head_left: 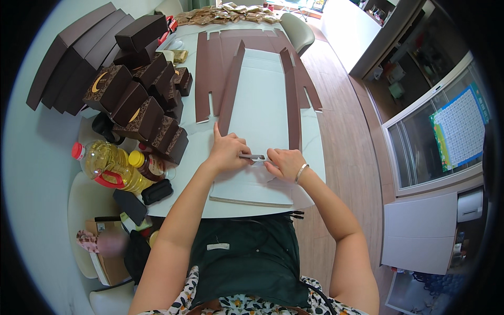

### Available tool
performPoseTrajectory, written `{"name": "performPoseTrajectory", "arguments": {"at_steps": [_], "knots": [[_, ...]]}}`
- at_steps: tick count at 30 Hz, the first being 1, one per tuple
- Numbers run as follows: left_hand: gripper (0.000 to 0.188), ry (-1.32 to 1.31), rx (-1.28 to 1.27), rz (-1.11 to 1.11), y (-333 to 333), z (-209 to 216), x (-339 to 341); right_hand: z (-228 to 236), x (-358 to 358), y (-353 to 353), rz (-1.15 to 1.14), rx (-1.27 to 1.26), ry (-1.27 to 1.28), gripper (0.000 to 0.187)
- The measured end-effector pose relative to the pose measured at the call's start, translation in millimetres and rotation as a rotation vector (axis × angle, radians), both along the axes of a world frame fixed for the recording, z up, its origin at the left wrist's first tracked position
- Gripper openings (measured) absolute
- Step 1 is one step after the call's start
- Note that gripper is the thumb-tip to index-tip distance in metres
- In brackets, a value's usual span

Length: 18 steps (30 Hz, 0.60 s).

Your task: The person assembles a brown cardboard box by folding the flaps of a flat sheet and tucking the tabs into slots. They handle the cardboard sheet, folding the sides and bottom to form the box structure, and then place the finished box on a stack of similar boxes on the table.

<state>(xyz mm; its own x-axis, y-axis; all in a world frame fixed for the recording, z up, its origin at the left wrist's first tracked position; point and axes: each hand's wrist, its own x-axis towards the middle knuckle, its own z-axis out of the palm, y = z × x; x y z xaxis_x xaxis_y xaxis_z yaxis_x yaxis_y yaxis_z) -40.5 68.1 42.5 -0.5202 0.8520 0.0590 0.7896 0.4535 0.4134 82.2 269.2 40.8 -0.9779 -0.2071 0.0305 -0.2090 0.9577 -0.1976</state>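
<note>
Before me lies a long cardboard box blank [264, 94], white inside, its brown side walls folded up to left and right. Over its nearer part my two hands almost meet. My left hand [228, 152] rests on the left wall with one finger stretched along it, and its other fingers are closed on a small grey bar-shaped thing [252, 156]. My right hand [287, 164] is closed in a pinch at the other end, where a thin whitish strip shows between the hands. What exactly the fingers grip there is partly hidden. Underneath lies a flat brown cardboard blank [210, 58] with slots.
Stacked dark brown boxes [142, 105] crowd the table's left side. Nearer stand an oil bottle [110, 163] with a red cap and a yellow-capped jar [149, 165], beside a black case [157, 192]. Small packets [226, 16] cover the far end, near a chair [297, 32].
</note>
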Motion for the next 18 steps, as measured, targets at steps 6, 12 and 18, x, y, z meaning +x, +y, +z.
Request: {"name": "performPoseTrajectory", "arguments": {"at_steps": [6,12,18], "knots": [[0.012,-0.033,0.096,0.011,-1.6,-3.1,-2.9,8.3,-6.7,1.8,0.057,-0.039,-0.173,0.034],[0.011,-0.080,0.153,-0.019,-7.4,-4.0,-6.7,6.4,-7.3,2.7,0.026,-0.053,-0.180,0.034],[0.010,-0.072,0.099,-0.045,-8.6,-0.6,-6.4,7.6,-6.9,2.8,0.031,-0.069,-0.177,0.035]]}}
